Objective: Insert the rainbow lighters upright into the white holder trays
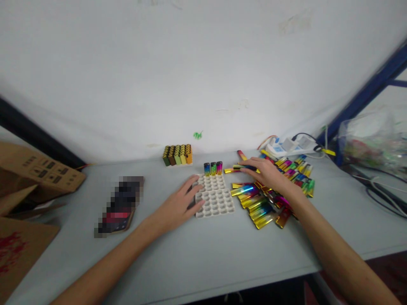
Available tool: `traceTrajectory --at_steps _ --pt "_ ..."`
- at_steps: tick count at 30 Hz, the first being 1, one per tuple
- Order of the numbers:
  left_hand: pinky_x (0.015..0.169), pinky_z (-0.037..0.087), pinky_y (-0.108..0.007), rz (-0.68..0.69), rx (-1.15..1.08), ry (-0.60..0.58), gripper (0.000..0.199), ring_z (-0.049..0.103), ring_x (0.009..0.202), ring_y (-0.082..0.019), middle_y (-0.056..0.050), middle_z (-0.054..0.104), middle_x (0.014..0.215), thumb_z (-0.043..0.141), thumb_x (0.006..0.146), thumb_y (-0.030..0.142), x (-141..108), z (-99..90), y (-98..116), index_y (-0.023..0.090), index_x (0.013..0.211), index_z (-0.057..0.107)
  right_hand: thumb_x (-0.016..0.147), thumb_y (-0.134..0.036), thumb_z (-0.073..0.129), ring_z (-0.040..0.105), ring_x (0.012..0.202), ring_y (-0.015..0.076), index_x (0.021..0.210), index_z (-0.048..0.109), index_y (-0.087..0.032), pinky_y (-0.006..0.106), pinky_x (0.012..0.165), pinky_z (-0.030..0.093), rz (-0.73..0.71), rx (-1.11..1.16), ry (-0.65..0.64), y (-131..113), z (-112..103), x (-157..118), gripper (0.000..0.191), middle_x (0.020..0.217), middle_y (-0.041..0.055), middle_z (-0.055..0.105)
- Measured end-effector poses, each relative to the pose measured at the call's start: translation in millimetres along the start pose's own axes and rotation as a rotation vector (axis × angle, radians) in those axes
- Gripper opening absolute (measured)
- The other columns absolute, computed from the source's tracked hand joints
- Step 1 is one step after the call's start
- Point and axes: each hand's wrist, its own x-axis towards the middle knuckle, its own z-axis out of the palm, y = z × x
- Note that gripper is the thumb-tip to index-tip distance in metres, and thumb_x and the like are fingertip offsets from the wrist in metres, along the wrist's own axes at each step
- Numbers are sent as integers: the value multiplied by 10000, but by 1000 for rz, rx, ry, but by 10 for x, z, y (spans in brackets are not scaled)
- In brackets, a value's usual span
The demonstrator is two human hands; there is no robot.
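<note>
Via the head camera I record the right grip pinching a slim dark-and-yellow lighter between thumb and fingers; I cannot tell whether it touches the grey desk. Its long axis runs sideways, free end pointing left. The left grip is spread, fingertips at the left edge of a white rectangular tray with rows of pockets; pressure cannot be confirmed.

Principal relation: from the right grip, the tray lies left and nearer the camera. Three shiny multicoloured lighters stand upright at its far edge, so the pinched piece lies crosswise to them; the left fingertips are nearer to these three.

Further out, I note a loose pile of gold-and-rainbow metallic lighters under and around the right forearm, a block of upright green, brown and orange lighters by the wall, a white power strip far right, and a pixelated phone left
</note>
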Motion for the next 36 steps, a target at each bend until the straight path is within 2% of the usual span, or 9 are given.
traceTrajectory --at_steps 3,7,10,12,16,20,22,26,36 --pt "1250 369 -476 -3 7 -18 384 396 1511 -292 -129 361 1638 467 1057 445 2 -6 7 219 1352 562 995 -418 586 707 1056 299 1187 746 -231 440 951 524 57 45 48 0 39 -5 312 1179 106 767" --pt "1249 368 -478 1 15 -13 385 396 1511 -292 -129 357 1641 467 1059 436 -3 1 0 216 1362 557 912 -522 682 682 822 237 1025 756 -190 341 733 519 165 255 137 -48 123 13 359 951 72 766" --pt "1244 377 -474 8 13 7 386 409 1502 -298 -124 367 1639 480 1055 428 -10 17 -18 216 1366 562 930 -627 606 590 670 185 839 719 -176 305 627 463 243 410 126 -151 170 39 474 721 22 661" --pt "1248 372 -464 9 18 8 387 404 1506 -292 -120 362 1642 483 1055 425 -14 25 -28 216 1372 559 976 -650 513 575 668 170 774 665 -182 302 649 469 251 489 93 -241 192 51 531 706 10 614" --pt "1247 373 -461 8 23 7 386 395 1510 -288 -125 359 1644 485 1057 417 -18 32 -32 214 1377 555 1003 -651 460 614 707 159 924 620 -199 305 696 510 227 757 -52 -409 267 62 486 809 15 630" --pt "1239 383 -471 18 23 22 396 406 1502 -299 -131 375 1637 492 1053 423 -15 37 -31 208 1378 563 940 -719 510 342 471 100 921 527 -231 239 448 318 327 952 -71 -506 408 68 489 616 -83 377" --pt "1237 388 -472 18 26 19 397 410 1500 -301 -134 378 1633 491 1053 424 -13 40 -33 204 1375 565 916 -740 522 260 463 89 792 462 -235 237 427 228 366 897 -4 -526 477 64 523 590 -91 305" --pt "1254 363 -457 10 30 -1 401 395 1510 -295 -129 349 1649 481 1059 427 -13 41 -38 205 1385 553 918 -692 512 297 492 97 608 346 -239 268 465 209 403 595 183 -527 581 44 573 539 -60 312" --pt "1258 354 -456 16 37 -5 398 370 1525 -288 -123 335 1657 469 1064 430 -19 45 -46 208 1385 547 909 -547 474 307 549 113 611 336 -238 282 521 219 448 411 271 -472 689 45 451 579 -43 322"
